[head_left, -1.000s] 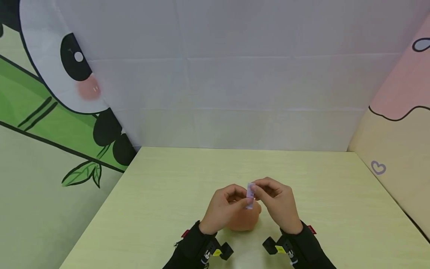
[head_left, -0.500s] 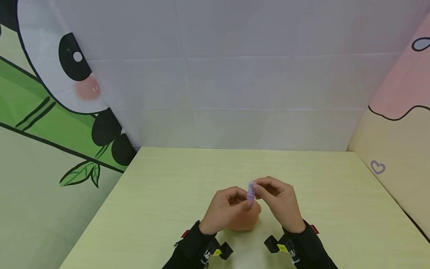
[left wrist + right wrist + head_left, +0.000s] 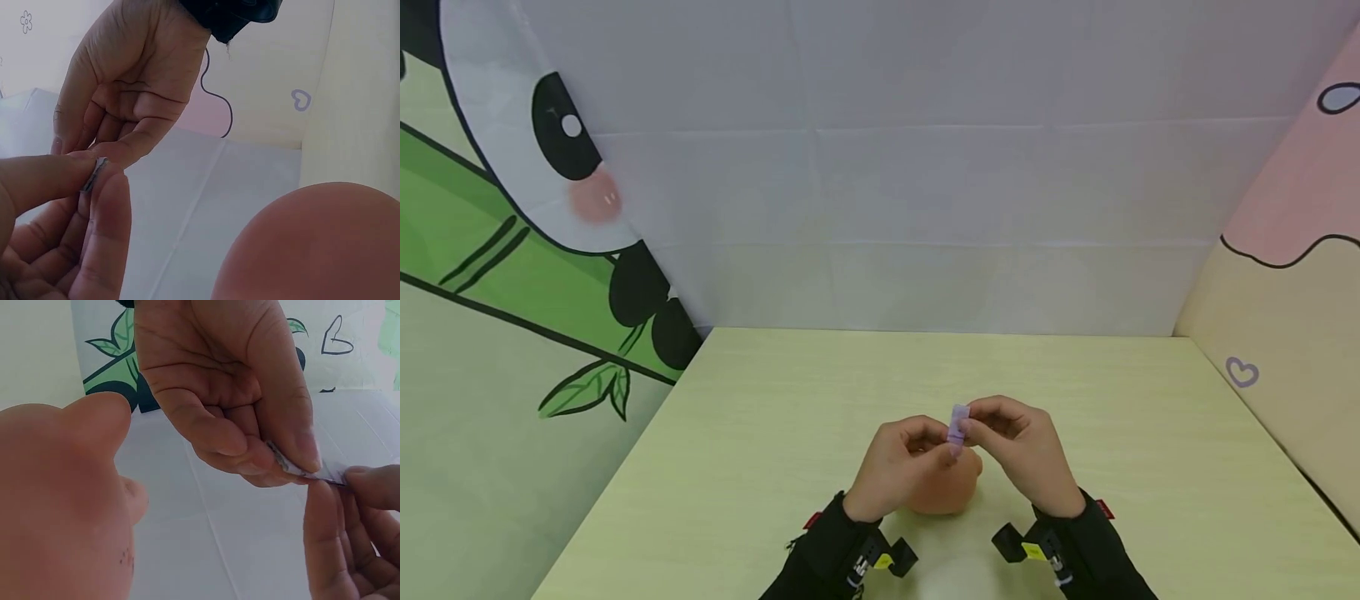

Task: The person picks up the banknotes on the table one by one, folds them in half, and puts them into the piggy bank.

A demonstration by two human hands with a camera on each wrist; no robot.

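Between my two hands is a small purple folded banknote (image 3: 958, 414), narrow and strip-like, held above the table. My left hand (image 3: 893, 468) pinches its lower end between thumb and fingers. The upper part is pinched by the thumb and index finger of my right hand (image 3: 1024, 457). Just below and behind my left hand stands a pinkish-orange piggy bank (image 3: 942, 493), partly covered by that hand. In the right wrist view the piggy bank (image 3: 56, 500) shows an ear and a snout, and the layered edge of the folded banknote (image 3: 330, 472) is visible.
The pale wooden table (image 3: 820, 375) carries the piggy bank near its front middle. A white sheet (image 3: 925, 183) closes off the back. Cartoon-printed panels flank the table on both sides. Black cameras are strapped at both sleeves.
The lower end of the banknote that showed beneath my left thumb is now covered by it. My right wrist has shifted slightly to the right. The piggy bank has stayed put.
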